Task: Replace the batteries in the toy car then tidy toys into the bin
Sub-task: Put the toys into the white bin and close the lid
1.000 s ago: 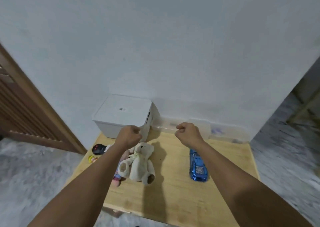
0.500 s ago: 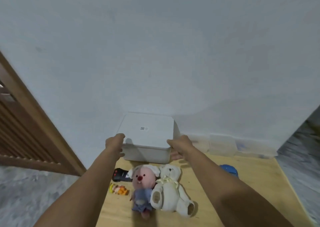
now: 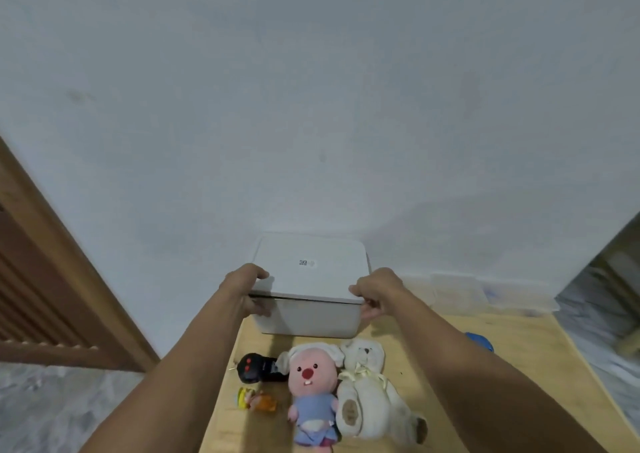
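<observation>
Setting: my home, a plain room. Evidence: small wooden worktop (image 3: 512, 376) against painted white wall (image 3: 311, 106), slatted wooden door (image 3: 45, 296), marbled floor (image 3: 52, 411), plush toys (image 3: 363, 387).

bin (image 3: 308, 310) showing smooth matt white plastic | table (image 3: 485, 393) showing pale matt wood grain | teddy bear (image 3: 363, 383) looking fuzzy cream cloth | pink plush (image 3: 311, 380) looking soft cloth | toy car (image 3: 479, 341) looking glossy blue
</observation>
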Available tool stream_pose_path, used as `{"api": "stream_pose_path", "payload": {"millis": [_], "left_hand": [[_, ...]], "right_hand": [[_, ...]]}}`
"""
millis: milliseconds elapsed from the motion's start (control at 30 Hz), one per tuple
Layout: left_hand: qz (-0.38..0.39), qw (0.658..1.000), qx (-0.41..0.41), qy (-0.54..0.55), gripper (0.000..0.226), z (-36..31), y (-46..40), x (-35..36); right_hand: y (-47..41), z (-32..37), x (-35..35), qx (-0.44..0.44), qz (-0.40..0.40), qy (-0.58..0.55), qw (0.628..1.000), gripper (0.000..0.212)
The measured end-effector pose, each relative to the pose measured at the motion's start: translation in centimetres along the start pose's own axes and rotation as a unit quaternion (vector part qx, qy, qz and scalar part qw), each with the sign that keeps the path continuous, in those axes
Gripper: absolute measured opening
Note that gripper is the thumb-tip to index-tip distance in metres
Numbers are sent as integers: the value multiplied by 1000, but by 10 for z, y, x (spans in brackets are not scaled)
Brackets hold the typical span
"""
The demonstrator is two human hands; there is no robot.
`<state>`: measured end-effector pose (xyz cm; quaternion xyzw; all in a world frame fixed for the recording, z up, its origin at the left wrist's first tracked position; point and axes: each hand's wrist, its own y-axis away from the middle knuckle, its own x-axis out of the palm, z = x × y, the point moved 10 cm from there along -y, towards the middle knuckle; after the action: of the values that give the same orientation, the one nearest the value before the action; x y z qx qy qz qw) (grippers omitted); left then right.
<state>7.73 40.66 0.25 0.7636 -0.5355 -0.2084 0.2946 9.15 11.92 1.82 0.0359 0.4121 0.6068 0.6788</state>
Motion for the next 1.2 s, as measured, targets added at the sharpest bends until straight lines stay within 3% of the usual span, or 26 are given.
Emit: {"api": "stream_pose_path", "payload": {"millis": [100,200,267,333,500,567,667,900,1200], "left_hand": [[-4,998,5,-63,59,-4,6,4],[-90,980,70,-162,53,-20,4,-6],[-154,961,96,-209,38,-34,11,-13],[-187,956,121,-189,31,-49,21,-17],[-193,953,176,-154,46,-64,28,-9],[-178,948,218,-151,48,-63,40,2],[-118,938,285,-162,28,-59,62,34],[27,962,233,-143,20,-10,79,141],[168,903,244,-310,16,80,146,299]], "right_hand": [[1,8,-11,-6,-5,-29,1000,13],[1,12,-18,-19,-2,-97,995,23],[3,17,-23,-37,-9,-149,988,25],[6,24,-25,-55,-15,-184,981,27],[19,26,-44,-85,-29,-210,973,26],[20,20,-60,-90,-38,-201,975,23],[15,-3,-97,-79,-66,-191,976,15],[1,-99,-206,-39,-148,-173,973,21],[13,-252,-319,59,-153,-144,976,18]]}}
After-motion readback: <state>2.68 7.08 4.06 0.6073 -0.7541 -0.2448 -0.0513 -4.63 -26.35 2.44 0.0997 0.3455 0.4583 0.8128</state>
